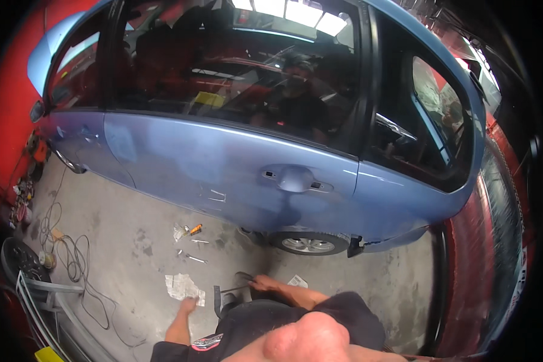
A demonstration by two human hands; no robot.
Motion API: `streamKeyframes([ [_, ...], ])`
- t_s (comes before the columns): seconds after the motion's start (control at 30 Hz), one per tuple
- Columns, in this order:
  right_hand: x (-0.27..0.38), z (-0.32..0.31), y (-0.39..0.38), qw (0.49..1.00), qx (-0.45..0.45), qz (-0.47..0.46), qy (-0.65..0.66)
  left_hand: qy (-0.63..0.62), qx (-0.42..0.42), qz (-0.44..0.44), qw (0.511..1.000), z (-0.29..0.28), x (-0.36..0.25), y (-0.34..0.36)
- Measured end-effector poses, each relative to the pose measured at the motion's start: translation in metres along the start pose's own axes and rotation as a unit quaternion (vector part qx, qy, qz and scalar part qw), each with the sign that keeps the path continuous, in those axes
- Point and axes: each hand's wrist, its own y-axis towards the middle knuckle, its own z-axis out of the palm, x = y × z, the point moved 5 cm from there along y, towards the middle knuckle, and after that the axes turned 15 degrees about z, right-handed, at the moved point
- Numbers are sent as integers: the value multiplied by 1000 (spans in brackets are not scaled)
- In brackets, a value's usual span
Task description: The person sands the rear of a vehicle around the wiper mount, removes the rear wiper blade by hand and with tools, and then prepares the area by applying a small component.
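From the head view, here's the left hand (190, 303) over the lower edge of a torn sheet of printed paper (180, 285) on the floor — fingers too small to read, so I can't tell whether it grips or touches anything. And the right hand (261, 282), it's just beside a dark object (245, 276); its grip, too, I can't make out. Ahead stands the blue car (223, 163) — and between it and the paper lies a wrench (196, 259), near an orange-handled tool (196, 229).
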Motion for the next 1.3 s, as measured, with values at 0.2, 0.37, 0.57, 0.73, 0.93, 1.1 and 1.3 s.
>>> streamKeyframes([
  [0.2, -109, 74, -100, 991, -83, 105, -27, -224, -183, -107, 951, -105, -20, 15],
  [0.37, -180, 149, -175, 942, -141, 255, 167, -84, 70, 0, 994, -37, -48, 10],
  [0.57, -214, 181, -244, 905, -31, 379, 189, 69, 352, 125, 925, 119, -137, -8],
  [0.73, -272, 243, -292, 888, -78, 387, 235, 190, 442, 132, 867, 161, -234, 39],
  [0.93, -309, 189, -376, 820, -229, 445, 278, 335, 327, 135, 873, 185, -320, 122],
  [1.1, -380, 218, -402, 748, -347, 456, 334, 289, 331, 358, 824, 308, -422, 153],
  [1.3, -432, 205, -456, 608, -348, 556, 448, 138, 401, 577, 698, 429, -599, 38],
])
